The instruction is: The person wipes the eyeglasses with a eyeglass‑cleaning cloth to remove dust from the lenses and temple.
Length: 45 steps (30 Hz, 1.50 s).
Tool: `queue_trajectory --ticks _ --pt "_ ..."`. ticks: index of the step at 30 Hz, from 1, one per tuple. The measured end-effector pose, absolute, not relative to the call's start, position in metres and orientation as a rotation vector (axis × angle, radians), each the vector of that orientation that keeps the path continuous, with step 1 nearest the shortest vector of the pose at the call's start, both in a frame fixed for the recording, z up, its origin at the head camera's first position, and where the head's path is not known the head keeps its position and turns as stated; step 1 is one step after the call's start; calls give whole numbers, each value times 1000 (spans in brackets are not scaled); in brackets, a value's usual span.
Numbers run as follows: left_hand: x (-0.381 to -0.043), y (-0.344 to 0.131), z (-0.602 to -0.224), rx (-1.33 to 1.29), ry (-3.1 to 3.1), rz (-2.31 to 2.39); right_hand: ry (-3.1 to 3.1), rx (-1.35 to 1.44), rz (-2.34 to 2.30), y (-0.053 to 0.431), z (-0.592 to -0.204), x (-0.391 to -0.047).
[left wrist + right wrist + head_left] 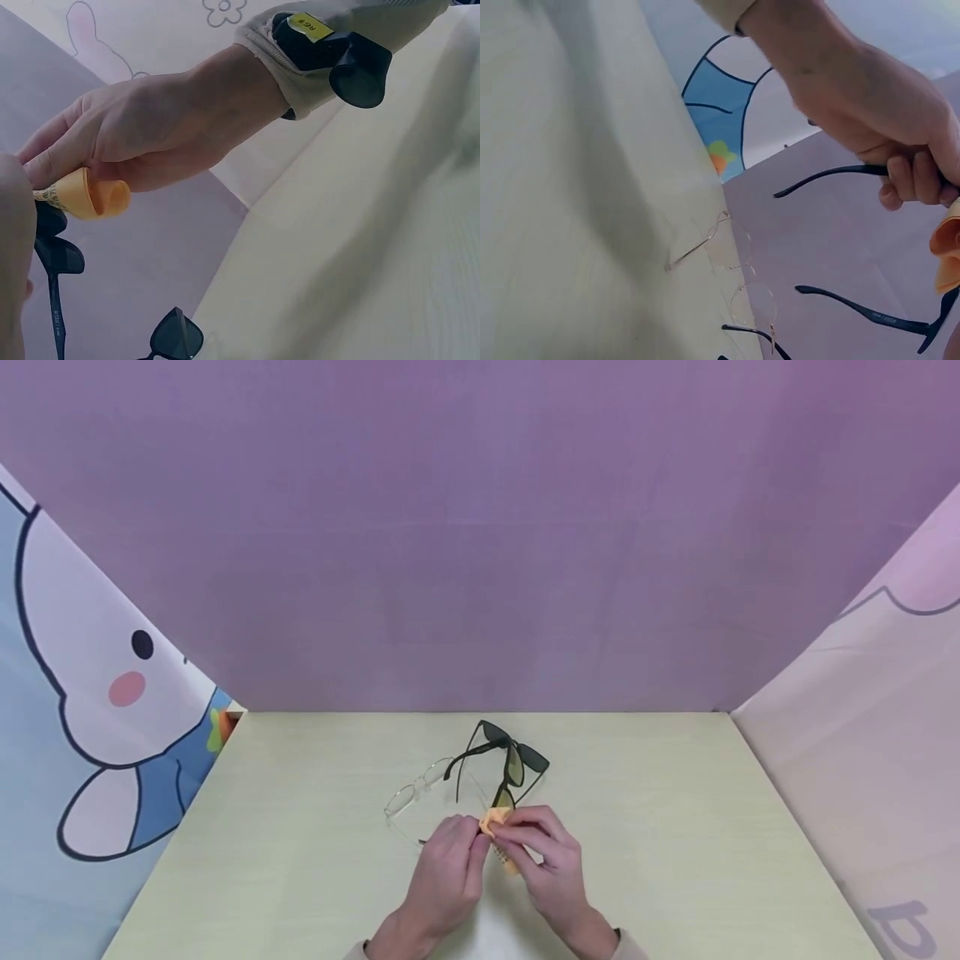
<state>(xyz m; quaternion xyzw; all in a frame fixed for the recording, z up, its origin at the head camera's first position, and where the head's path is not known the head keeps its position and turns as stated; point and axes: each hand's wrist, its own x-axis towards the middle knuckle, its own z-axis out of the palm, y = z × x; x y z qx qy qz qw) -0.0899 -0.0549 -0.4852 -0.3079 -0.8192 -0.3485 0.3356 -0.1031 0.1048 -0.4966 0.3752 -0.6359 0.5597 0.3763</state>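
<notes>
My left hand [446, 868] grips one temple of a pair of black-framed glasses [514, 767] with yellowish lenses. In the right wrist view that temple [832, 177] sticks out past its curled fingers, while the other temple [864, 313] stands unfolded below. An orange cloth [497, 817], printed with dark lettering, is pinched between the thumb and fingers of my right hand [551, 860]. The cloth is bunched at the near end of the glasses and covers part of them. Both hands are close together above the table; the left one is mostly out of sight in the left wrist view.
Dark-lensed sunglasses [533, 758] lie on the pale table [645, 793] beyond the hands, overlapped by the held glasses. Thin wire-rimmed glasses [401, 798] lie to their left with temples unfolded. A purple curtain [480, 543] hangs behind; printed cloth walls [97, 693] flank the table.
</notes>
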Motion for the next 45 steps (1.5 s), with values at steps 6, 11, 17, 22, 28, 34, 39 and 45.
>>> queue_trajectory --ticks 6,11,17,22,28,34,39,45 --pt "-93 -58 -481 -892 -2089 -858 -1596 972 1411 106 -495 -106" --pt "-95 -60 -479 -956 -2023 -755 -1658 856 1585 112 -492 -111" --pt "-94 -61 -477 -945 -1993 -804 -1631 902 1578 108 -491 -110" --pt "-96 -62 -475 -912 -2033 -868 -1555 1025 1344 101 -493 -108" --pt "-95 -60 -474 -976 -2026 -835 -1609 885 1484 110 -492 -115" --pt "-92 -59 -476 -983 -2002 -868 -1639 858 1520 112 -490 -113" --pt "-92 -61 -477 -922 -2044 -880 -1591 989 1324 102 -488 -105" --pt "-92 -62 -477 -937 -2048 -905 -1610 961 1343 104 -488 -108"
